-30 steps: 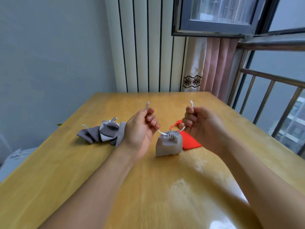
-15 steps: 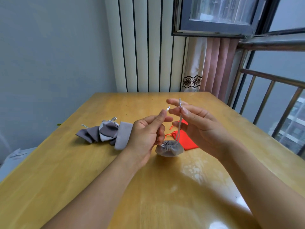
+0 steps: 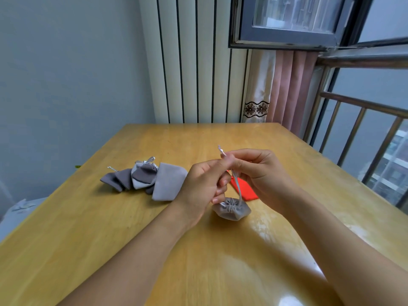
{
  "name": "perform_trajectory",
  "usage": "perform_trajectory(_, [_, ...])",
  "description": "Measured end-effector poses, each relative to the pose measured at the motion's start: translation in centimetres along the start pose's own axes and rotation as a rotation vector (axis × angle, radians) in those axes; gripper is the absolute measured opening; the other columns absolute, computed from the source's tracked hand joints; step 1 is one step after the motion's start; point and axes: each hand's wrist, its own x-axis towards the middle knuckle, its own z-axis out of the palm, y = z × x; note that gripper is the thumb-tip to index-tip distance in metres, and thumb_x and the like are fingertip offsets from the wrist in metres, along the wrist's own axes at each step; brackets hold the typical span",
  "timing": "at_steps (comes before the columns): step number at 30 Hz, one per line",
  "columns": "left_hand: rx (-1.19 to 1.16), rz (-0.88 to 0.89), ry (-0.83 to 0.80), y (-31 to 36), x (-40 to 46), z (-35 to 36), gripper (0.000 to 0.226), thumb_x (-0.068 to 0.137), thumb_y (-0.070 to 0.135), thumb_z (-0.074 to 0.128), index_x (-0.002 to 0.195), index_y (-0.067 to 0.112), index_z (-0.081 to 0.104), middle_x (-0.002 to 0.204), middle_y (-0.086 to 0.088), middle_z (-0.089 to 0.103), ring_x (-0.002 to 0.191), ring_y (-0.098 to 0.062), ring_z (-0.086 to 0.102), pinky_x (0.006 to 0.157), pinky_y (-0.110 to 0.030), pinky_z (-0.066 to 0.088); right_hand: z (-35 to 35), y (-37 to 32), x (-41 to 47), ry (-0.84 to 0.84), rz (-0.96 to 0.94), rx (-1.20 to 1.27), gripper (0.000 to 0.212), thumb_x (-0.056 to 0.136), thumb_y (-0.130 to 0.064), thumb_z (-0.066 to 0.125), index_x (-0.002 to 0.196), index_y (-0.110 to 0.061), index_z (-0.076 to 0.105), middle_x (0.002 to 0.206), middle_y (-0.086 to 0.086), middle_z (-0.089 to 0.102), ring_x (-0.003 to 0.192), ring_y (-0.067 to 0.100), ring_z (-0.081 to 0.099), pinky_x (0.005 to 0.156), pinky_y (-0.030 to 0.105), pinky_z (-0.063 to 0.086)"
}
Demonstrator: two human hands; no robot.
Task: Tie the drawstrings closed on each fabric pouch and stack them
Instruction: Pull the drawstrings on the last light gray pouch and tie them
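Note:
A small grey pouch (image 3: 231,209) sits on the wooden table (image 3: 154,250), its mouth cinched into tight gathers. Its white drawstrings (image 3: 235,182) rise from the gathers up to my fingers. My left hand (image 3: 204,186) and my right hand (image 3: 259,173) meet fingertip to fingertip just above the pouch, both pinching the cords; one cord end pokes out above them. A red pouch (image 3: 246,191) lies flat behind the grey one, partly hidden by my hands. To the left lies a heap of grey pouches (image 3: 143,178), one with a tied bow.
The table's right edge runs along a metal railing (image 3: 364,133) at a window. A ribbed white radiator panel (image 3: 194,62) and a pink curtain (image 3: 289,89) stand beyond the far edge. A grey wall is on the left.
My hands have come together from a wide pull to touching above the pouch. The pouch has gone from upright and taut to slumped lower on the table, with the cords gathered between my fingertips.

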Motion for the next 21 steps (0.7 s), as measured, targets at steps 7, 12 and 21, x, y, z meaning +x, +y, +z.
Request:
perform_trajectory(7, [0.071, 0.028, 0.083, -0.6, 0.1, -0.3, 0.026, 0.095, 0.026, 0.060, 0.080, 0.007, 0.066, 0.058, -0.002, 0.052, 0.046, -0.010, 0.041, 0.040, -0.020, 0.035, -0.6, 0.3, 0.3, -0.001, 0.122, 0.030, 0.022, 0.078, -0.023, 0.072, 0.089, -0.005, 0.077, 0.072, 0.009, 0.066, 0.070, 0.020, 0.061, 0.070, 0.030, 0.052])
perform_trajectory(12, [0.070, 0.001, 0.120, -0.7, 0.5, -0.5, 0.030, 0.099, 0.027, 0.054, 0.082, 0.006, 0.066, 0.057, -0.001, 0.055, 0.046, -0.012, 0.047, 0.041, -0.020, 0.040, -1.3, -0.5, 0.2, -0.031, 0.010, -0.262, 0.017, 0.088, -0.011, 0.070, 0.097, 0.003, 0.072, 0.079, 0.011, 0.073, 0.073, 0.018, 0.064, 0.072, 0.030, 0.056])
perform_trajectory(21, [-0.172, -0.072, 0.286, -0.3, 1.2, -1.4, 0.010, 0.089, 0.014, 0.066, 0.091, 0.007, 0.074, 0.072, -0.001, 0.069, 0.059, -0.007, 0.053, 0.045, -0.015, 0.042, -0.5, -0.8, 0.1, 0.076, -0.056, -0.447, 0.016, 0.085, -0.024, 0.073, 0.077, -0.010, 0.070, 0.089, -0.004, 0.071, 0.078, 0.001, 0.064, 0.074, 0.019, 0.047])
